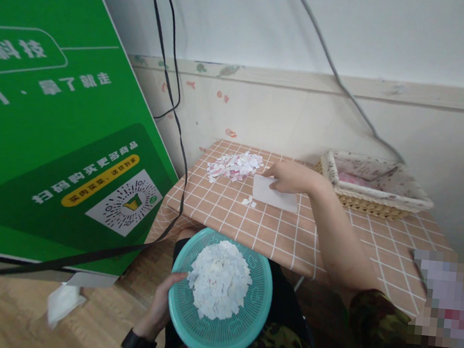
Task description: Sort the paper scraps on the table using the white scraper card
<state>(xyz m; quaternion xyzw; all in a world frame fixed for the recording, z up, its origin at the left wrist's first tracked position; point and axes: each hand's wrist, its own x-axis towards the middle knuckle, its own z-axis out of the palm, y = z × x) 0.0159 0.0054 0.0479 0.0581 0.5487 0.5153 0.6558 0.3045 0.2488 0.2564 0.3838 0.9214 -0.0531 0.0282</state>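
Note:
My left hand grips the left rim of a round teal plastic basket, its thumb over the edge. A heap of small white paper scraps fills the middle of the basket, which sits at my lap by the table edge. Over the table, my right hand is closed on a white card, held tilted against the tablecloth. A few loose scraps lie at the card's lower left corner. Beyond it spreads a pile of white and pinkish paper scraps.
A cloth-lined wicker basket stands on the checked tablecloth at the right, near the wall. A large green panel rises on the left, with black cables hanging beside it. On the floor lies a white plastic bag.

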